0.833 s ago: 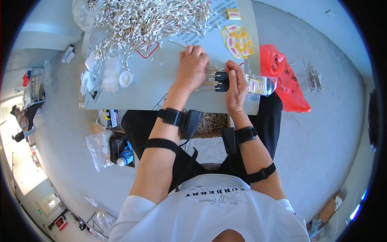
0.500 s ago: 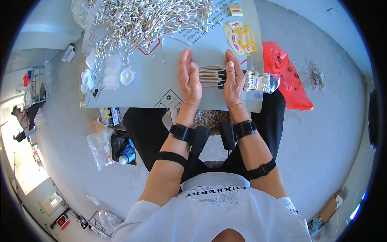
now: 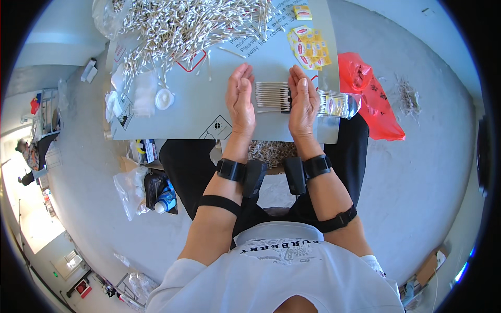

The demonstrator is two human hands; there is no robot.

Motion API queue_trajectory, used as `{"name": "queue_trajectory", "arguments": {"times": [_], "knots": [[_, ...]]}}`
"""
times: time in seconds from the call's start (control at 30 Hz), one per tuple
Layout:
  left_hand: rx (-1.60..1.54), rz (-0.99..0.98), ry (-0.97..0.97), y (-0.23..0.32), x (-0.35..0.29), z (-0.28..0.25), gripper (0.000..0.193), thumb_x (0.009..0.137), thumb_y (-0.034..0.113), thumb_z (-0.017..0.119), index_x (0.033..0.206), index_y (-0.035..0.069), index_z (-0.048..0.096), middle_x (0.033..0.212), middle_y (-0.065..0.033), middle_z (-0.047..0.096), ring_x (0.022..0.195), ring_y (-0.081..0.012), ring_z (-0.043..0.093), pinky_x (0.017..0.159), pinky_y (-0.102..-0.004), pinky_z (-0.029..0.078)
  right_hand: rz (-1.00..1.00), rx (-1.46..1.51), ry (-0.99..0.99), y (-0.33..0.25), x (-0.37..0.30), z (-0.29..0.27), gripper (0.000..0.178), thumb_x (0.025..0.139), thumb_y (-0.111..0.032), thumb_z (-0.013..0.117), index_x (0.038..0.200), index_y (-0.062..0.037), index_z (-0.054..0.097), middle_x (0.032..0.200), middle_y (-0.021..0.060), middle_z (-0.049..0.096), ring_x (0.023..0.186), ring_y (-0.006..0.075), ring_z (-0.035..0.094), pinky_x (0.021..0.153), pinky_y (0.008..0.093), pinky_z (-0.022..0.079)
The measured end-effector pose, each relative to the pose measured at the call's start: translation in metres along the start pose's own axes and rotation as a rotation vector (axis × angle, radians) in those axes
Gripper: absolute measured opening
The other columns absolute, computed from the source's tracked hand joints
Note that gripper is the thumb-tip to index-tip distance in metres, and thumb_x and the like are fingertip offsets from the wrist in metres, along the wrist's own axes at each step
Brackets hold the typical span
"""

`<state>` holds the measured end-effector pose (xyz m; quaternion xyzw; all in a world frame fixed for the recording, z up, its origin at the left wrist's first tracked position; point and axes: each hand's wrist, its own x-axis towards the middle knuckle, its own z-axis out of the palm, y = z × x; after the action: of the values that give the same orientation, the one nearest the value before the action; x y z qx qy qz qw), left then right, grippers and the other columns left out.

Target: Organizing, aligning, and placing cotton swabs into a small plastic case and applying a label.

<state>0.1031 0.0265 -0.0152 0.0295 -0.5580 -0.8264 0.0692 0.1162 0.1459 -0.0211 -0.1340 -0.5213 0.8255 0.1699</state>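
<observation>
A neat row of cotton swabs (image 3: pixel 271 97) lies flat on the board between my hands, with a dark strip under its right end. My left hand (image 3: pixel 241 101) stands on edge to the left of the swabs, fingers stretched out, apart from their tips. My right hand (image 3: pixel 303 104) is also on edge with straight fingers, beside the right end of the row and partly hiding it. Neither hand grips anything. Just right of that hand is a clear packet of swabs (image 3: pixel 338 104) with a yellow label.
A big heap of loose swabs (image 3: pixel 182 28) covers the far left of the board (image 3: pixel 182 122). Yellow cards (image 3: pixel 311 49) lie far right. White cotton pads (image 3: pixel 144 94) and a small round white container (image 3: pixel 164 99) are at left. A red plastic bag (image 3: pixel 373 99) hangs past the right edge.
My left hand has drawn back to the left, leaving a gap beside the swab tips. The right hand has barely moved. More of the swab row shows between them.
</observation>
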Motion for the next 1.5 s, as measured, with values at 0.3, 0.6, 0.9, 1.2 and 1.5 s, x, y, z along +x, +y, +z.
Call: {"name": "queue_trajectory", "arguments": {"times": [0.3, 0.6, 0.9, 1.2, 1.5], "knots": [[1.177, 0.287, -0.497, 0.029, 0.002, -0.021, 0.092, 0.056, 0.007, 0.087, 0.139, 0.004, 0.046, 0.152, -0.0163, 0.036, 0.143, -0.0382, 0.03, 0.116, -0.047, 0.03, 0.088, -0.002, -0.088, -0.013, 0.002, -0.016, 0.045, 0.107, -0.026, 0.044, 0.136, 0.0078, 0.049, 0.136, 0.0189, 0.054, 0.13, 0.0251, 0.051, 0.114, 0.0354, 0.038], [0.535, 0.197, -0.164, 0.001, -0.002, 0.0, 0.059, 0.099, 0.034, 0.057, 0.144, 0.0, 0.04, 0.153, -0.0195, 0.034, 0.143, -0.0318, 0.032, 0.118, -0.0416, 0.025, -0.014, -0.138, -0.084, -0.004, -0.006, 0.001, 0.044, 0.106, -0.027, 0.047, 0.134, 0.0058, 0.053, 0.144, 0.0156, 0.05, 0.133, 0.0212, 0.046, 0.112, 0.032, 0.036], [0.303, 0.062, -0.074, -0.002, -0.003, -0.003, 0.052, 0.102, 0.026, 0.051, 0.146, 0.0, 0.038, 0.152, -0.0185, 0.037, 0.141, -0.0292, 0.037, 0.117, -0.0398, 0.028, -0.011, -0.067, -0.047, -0.001, -0.006, -0.009, 0.043, 0.106, -0.028, 0.047, 0.131, 0.0048, 0.057, 0.139, 0.0151, 0.054, 0.129, 0.023, 0.051, 0.11, 0.0329, 0.04], [1.09, 0.352, -0.253, 0.018, -0.039, -0.035, 0.07, 0.091, 0.024, 0.062, 0.15, 0.001, 0.031, 0.157, -0.021, 0.029, 0.145, -0.0383, 0.027, 0.118, -0.046, 0.022, 0.058, -0.117, 0.139, -0.03, -0.05, -0.036, 0.025, 0.105, -0.016, 0.048, 0.11, 0.0031, 0.063, 0.099, 0.0092, 0.067, 0.088, 0.0145, 0.065, 0.081, 0.0277, 0.054], [1.462, 0.247, -0.377, 0.025, -0.048, -0.018, 0.096, 0.082, 0.045, 0.071, 0.154, 0.004, 0.021, 0.162, -0.0191, 0.018, 0.15, -0.0381, 0.016, 0.118, -0.0573, 0.014, 0.118, -0.199, 0.026, -0.035, -0.064, -0.048, 0.011, 0.098, -0.002, 0.056, 0.1, 0.0018, 0.066, 0.088, 0.005, 0.067, 0.075, 0.0096, 0.061, 0.072, 0.0235, 0.052]]}}
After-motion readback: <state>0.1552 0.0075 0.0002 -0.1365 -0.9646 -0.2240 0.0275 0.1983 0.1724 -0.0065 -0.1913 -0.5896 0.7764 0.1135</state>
